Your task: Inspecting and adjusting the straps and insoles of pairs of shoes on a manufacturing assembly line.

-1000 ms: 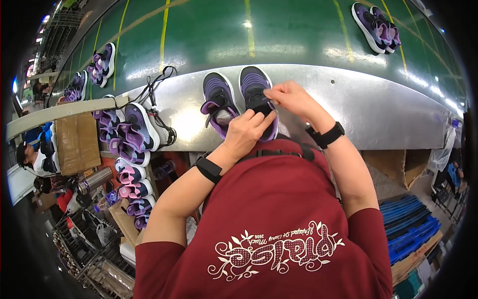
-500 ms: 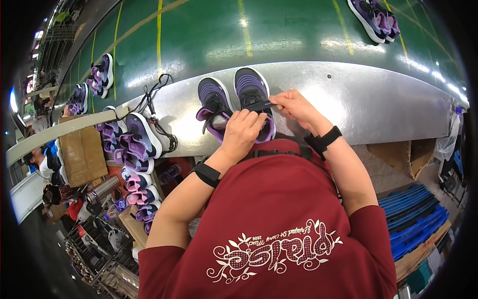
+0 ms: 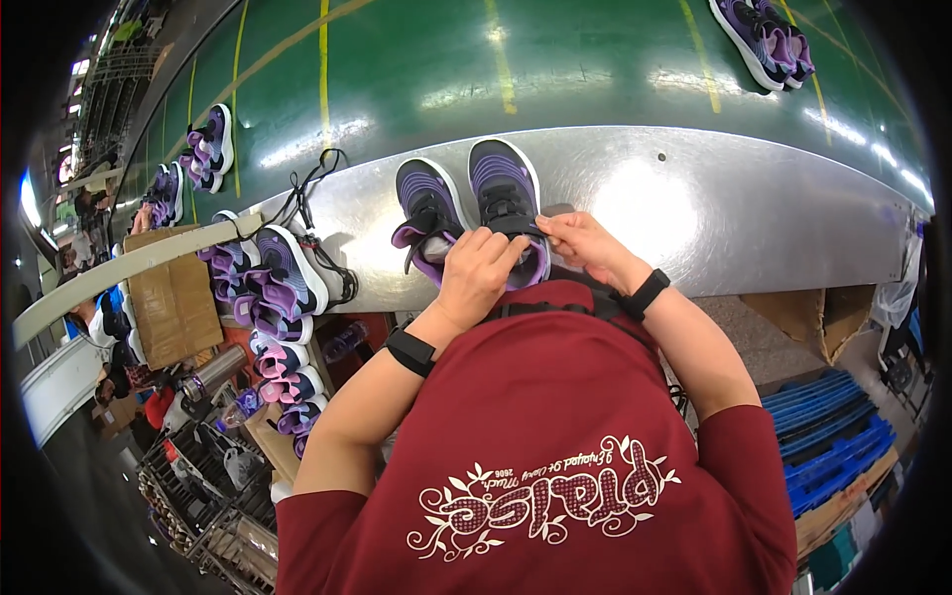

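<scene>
Two dark sneakers with purple stripes stand side by side on the steel ledge before me, toes pointing away. On the right sneaker (image 3: 503,177), a black strap (image 3: 518,228) lies across the upper. My right hand (image 3: 593,250) is closed, its thumb and forefinger pinching the strap's end at the shoe's right side. My left hand (image 3: 476,278) is closed over the same shoe's opening, its fingertips by the strap's left part; what lies under those fingers is partly hidden. The left sneaker (image 3: 426,188) sits with its collar spread and pale stuffing inside, partly behind my left hand.
Beyond the steel ledge (image 3: 773,198) runs a green belt (image 3: 416,59) with yellow lines, carrying sneaker pairs (image 3: 764,45) far right and far left. More sneakers (image 3: 283,268) are stacked at my left, by black cords (image 3: 297,203), a pale rail and a cardboard sheet (image 3: 177,302). Blue pallets (image 3: 833,436) lie right.
My right hand has moved slightly down and toward the shoe, and the strap now lies closer across the upper. My left hand stays nearly in place. The view has shifted a little.
</scene>
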The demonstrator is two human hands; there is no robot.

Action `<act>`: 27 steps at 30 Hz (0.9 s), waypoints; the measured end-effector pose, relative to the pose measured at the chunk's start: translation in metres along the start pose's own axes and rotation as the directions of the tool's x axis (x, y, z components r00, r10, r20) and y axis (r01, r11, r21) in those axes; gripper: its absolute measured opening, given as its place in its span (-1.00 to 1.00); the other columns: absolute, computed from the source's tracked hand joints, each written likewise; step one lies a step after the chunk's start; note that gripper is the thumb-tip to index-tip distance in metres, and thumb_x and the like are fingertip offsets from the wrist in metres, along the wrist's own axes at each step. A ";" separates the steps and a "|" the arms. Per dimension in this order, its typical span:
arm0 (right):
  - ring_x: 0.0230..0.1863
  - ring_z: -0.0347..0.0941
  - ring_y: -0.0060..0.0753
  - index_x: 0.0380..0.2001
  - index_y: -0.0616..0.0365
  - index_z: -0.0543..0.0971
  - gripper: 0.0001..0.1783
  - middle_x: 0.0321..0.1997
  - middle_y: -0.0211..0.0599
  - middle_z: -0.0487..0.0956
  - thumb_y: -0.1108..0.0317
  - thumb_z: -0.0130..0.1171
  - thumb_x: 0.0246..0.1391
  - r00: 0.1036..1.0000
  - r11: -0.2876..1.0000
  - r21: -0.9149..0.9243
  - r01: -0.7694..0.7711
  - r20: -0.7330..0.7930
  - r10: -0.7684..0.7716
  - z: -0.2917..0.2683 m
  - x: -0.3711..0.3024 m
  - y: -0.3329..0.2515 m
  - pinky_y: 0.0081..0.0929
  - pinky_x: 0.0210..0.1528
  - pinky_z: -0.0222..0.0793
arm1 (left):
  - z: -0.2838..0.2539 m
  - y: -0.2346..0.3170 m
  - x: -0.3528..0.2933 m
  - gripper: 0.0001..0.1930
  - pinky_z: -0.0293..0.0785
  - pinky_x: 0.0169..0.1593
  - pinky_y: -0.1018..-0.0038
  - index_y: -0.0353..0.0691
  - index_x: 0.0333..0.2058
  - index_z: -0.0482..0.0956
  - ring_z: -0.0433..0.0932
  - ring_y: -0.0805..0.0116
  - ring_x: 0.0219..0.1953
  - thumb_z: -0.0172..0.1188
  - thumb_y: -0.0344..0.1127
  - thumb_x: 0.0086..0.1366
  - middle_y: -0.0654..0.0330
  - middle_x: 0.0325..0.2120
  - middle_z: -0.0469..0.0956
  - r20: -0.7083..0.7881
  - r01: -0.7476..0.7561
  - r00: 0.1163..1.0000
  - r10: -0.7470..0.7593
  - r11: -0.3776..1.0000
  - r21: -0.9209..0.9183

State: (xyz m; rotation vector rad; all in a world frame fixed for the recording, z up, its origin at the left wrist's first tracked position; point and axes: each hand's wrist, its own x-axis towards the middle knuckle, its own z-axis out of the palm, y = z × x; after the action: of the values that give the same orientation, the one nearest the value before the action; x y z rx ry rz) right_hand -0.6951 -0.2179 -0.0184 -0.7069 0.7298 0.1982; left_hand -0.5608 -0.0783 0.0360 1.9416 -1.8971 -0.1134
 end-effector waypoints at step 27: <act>-0.10 0.43 0.19 0.07 0.37 0.30 -0.54 -0.06 0.19 0.46 0.34 -0.05 0.14 0.720 0.198 -0.941 0.274 0.064 -0.691 0.026 -0.015 0.022 -0.11 -0.06 0.36 | -0.011 -0.021 -0.114 -0.60 0.41 -0.35 0.54 -0.36 -0.11 0.45 0.44 0.51 -0.41 0.31 -0.29 0.14 0.19 -0.36 0.48 -0.106 0.773 0.531 -0.841 0.532 -0.344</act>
State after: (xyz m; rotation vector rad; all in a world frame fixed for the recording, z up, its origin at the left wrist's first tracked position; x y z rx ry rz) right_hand -0.7009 -0.1831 -0.0066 -2.1385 0.6662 -0.2061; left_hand -0.5451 0.0351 0.0125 2.3427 -0.6040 -0.3381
